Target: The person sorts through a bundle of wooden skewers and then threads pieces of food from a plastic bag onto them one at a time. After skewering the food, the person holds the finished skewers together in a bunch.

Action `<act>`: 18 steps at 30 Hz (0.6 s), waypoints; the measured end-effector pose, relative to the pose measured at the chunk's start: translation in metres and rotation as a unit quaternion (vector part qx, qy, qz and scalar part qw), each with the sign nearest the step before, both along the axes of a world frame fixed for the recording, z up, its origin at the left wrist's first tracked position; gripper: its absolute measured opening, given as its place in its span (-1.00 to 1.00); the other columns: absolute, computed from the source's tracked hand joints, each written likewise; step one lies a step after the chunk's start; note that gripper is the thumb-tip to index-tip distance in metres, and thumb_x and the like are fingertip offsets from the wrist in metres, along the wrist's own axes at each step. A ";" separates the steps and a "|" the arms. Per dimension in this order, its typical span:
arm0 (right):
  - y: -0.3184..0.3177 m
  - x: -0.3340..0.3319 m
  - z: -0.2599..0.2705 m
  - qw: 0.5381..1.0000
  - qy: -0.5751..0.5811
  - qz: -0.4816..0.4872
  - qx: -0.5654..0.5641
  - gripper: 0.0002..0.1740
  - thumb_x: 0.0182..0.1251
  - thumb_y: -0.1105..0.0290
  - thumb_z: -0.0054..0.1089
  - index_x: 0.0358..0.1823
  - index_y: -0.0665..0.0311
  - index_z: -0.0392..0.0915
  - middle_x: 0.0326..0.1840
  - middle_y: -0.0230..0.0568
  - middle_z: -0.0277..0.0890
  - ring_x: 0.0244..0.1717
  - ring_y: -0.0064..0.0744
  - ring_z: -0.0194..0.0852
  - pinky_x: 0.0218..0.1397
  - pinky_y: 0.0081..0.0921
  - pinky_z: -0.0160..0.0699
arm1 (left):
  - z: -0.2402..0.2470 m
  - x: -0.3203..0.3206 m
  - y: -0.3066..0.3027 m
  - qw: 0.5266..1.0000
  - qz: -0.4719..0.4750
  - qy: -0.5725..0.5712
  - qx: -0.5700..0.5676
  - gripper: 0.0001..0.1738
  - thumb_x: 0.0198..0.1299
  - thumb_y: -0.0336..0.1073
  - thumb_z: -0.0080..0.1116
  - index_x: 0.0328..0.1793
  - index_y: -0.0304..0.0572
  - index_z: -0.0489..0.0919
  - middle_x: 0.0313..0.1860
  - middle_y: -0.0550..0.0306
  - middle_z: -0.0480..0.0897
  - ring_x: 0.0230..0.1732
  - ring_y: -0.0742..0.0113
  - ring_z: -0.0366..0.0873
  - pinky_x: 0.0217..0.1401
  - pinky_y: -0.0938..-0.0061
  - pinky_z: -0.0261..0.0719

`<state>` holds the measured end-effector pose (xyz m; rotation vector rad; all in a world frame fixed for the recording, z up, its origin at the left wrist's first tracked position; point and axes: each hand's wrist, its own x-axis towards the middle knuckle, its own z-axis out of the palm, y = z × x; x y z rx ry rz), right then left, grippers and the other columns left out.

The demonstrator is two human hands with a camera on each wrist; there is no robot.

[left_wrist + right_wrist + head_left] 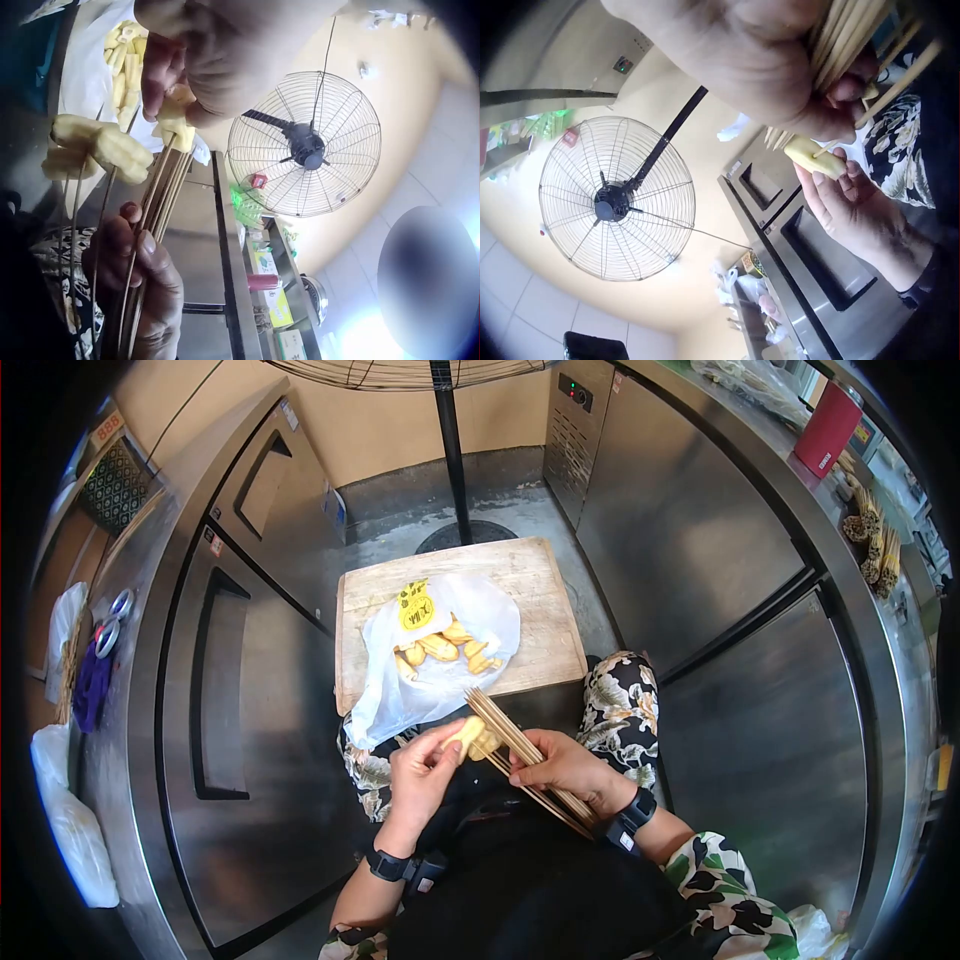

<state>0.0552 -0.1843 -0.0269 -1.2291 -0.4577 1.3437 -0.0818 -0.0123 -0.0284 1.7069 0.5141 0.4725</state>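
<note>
My left hand (425, 772) pinches a soft yellow dough stick (466, 734) by its end. A skewer tip from the bundle meets this piece in the left wrist view. The right hand (570, 770) grips a bundle of thin bamboo skewers (502, 722), their tips pointing up and away from me. In the left wrist view, several more dough sticks (124, 155) are threaded on separate skewers beside the bundle. An open white plastic bag (375, 695) with a yellow label lies ahead of the hands, with loose dough sticks (438, 648) on it.
Under the bag is a wooden board (545, 610). Steel cabinets (700, 510) stand on both sides, close to the arms. A fan (306, 146) stands beyond the board. On the right counter are a red flask (829, 430) and skewer bundles (872, 540); scissors (108, 630) lie on the left one.
</note>
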 end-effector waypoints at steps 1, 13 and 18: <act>0.000 0.000 0.000 1.000 -0.004 -0.002 -0.005 -0.76 0.10 0.56 0.32 -0.27 0.24 0.43 -0.47 -0.49 0.41 -0.56 -0.76 0.31 -0.53 -0.77 0.28 | 0.001 -0.001 -0.004 1.000 -0.015 0.012 0.011 -0.70 0.15 -0.54 0.19 0.04 -0.22 0.64 -0.26 0.23 0.68 -0.49 0.73 0.39 -0.45 0.76 0.39; -0.011 0.011 0.004 0.998 0.056 -0.030 0.013 -0.79 0.23 0.52 0.18 -0.12 0.33 0.46 -0.37 -0.47 0.45 -0.43 -0.76 0.38 -0.37 -0.79 0.39 | -0.070 0.098 0.074 0.978 0.003 0.098 0.186 -0.80 0.12 -0.38 0.21 -0.12 -0.24 0.61 -0.27 0.03 0.66 -0.30 0.21 0.62 -0.20 0.40 0.56; -0.014 0.011 0.007 0.997 0.059 -0.047 0.011 -0.74 0.21 0.52 0.15 -0.05 0.35 0.48 -0.30 -0.47 0.51 -0.35 -0.75 0.42 -0.26 -0.77 0.42 | -0.081 0.130 0.054 0.943 -0.024 0.138 0.303 -0.52 -0.08 -0.47 0.32 0.05 -0.30 0.53 0.01 -0.06 0.58 0.02 0.10 0.55 0.06 0.40 0.50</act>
